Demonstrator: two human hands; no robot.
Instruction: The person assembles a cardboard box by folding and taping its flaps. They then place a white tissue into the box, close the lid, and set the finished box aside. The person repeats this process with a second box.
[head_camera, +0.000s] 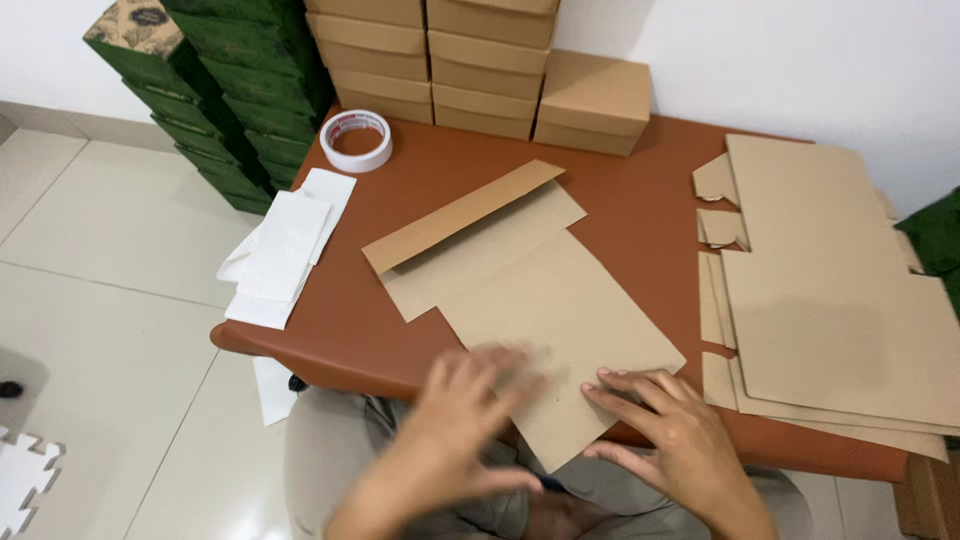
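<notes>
Both hands, left (470, 395) and right (665, 425), press flat, fingers spread, on a cardboard sheet (540, 300); brown boxes (490, 60) stacked behind.

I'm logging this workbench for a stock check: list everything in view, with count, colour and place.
Flat cardboard sheet: one, tan, table centre, under both hands.
Flat cardboard stack: several, tan, table right.
Closed boxes: about eight, tan, stacked at back.
Green boxes: many, dark green, stacked on floor, left.
Tape roll: one, white, back left.
Paper sheets: a few, white, left edge.
Table: one, reddish brown.
Left hand: blurred, on sheet.
Right hand: flat on sheet.
</notes>
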